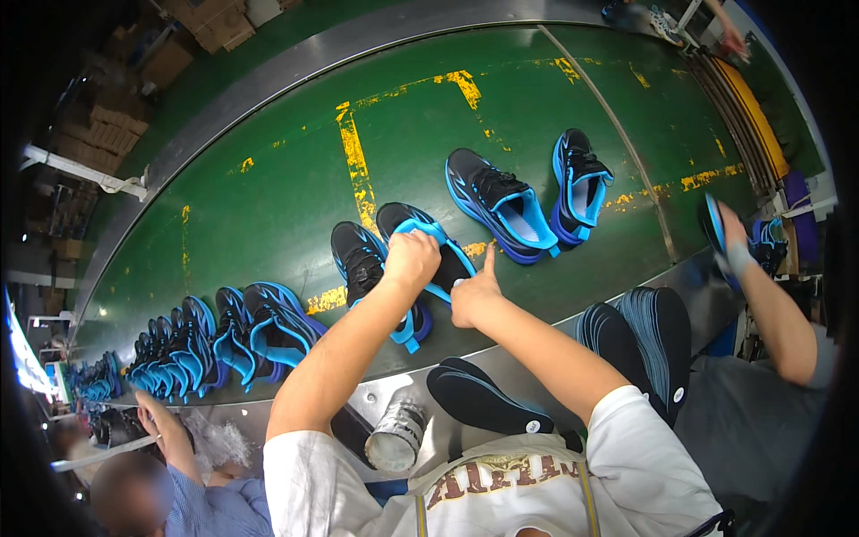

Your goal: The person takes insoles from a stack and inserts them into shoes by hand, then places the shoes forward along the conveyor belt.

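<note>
A black and blue sneaker (399, 215) lies on the green belt in front of me, its toe pointing away. My left hand (412, 259) is closed at its blue collar; the fingertips are hidden. A black insole (455, 261) with a blue edge lies at the shoe's opening, and my right hand (476, 294) holds its heel end, with the index finger stretched forward. Touching on the left is another sneaker (361, 264), partly behind my left forearm. To the right stand two sneakers (497, 204) (580, 183) with pale insides.
A long row of sneakers (271, 315) runs along the belt (268, 206) at left. Black insoles (483, 396) and insole stacks (658, 336) lie on the near metal edge, beside a tin can (396, 436). Co-workers sit on both sides; the right one's hand (732, 234) holds a shoe.
</note>
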{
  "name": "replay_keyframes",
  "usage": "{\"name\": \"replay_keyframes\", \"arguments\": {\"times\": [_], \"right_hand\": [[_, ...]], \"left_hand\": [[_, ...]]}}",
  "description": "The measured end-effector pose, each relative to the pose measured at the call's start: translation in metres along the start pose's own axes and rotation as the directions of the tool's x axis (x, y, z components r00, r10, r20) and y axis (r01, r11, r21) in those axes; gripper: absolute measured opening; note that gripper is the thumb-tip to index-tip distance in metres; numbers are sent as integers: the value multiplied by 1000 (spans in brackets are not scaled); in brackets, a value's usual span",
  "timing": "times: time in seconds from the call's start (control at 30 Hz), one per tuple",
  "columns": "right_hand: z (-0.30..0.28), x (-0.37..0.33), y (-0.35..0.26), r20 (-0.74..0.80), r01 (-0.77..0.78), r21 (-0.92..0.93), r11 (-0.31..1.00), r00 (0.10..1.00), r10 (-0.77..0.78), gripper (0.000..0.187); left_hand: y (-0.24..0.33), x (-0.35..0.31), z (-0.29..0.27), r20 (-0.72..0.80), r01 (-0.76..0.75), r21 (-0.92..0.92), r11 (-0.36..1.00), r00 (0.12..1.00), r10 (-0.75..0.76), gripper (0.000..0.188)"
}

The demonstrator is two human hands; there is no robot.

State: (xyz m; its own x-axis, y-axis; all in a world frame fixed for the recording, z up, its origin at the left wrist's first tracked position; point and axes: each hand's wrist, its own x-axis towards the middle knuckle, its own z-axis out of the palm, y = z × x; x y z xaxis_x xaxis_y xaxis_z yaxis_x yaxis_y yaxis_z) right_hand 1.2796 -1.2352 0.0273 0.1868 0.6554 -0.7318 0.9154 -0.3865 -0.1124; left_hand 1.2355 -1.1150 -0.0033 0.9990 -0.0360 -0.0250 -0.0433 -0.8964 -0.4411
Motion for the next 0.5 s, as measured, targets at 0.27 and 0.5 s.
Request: {"name": "replay_keyframes", "arguments": {"times": [0.27,0.5], "right_hand": [[92,-67,5,-879,386,327,862,459,128,42],[191,-130,-39,-552,176,188,966,833,-44,77]], "left_hand": [[-46,-12,-14,217,326,-772,545,942,-257,21],[-59,-25,-53,425,42,-809,-586,731,-534,18]]}}
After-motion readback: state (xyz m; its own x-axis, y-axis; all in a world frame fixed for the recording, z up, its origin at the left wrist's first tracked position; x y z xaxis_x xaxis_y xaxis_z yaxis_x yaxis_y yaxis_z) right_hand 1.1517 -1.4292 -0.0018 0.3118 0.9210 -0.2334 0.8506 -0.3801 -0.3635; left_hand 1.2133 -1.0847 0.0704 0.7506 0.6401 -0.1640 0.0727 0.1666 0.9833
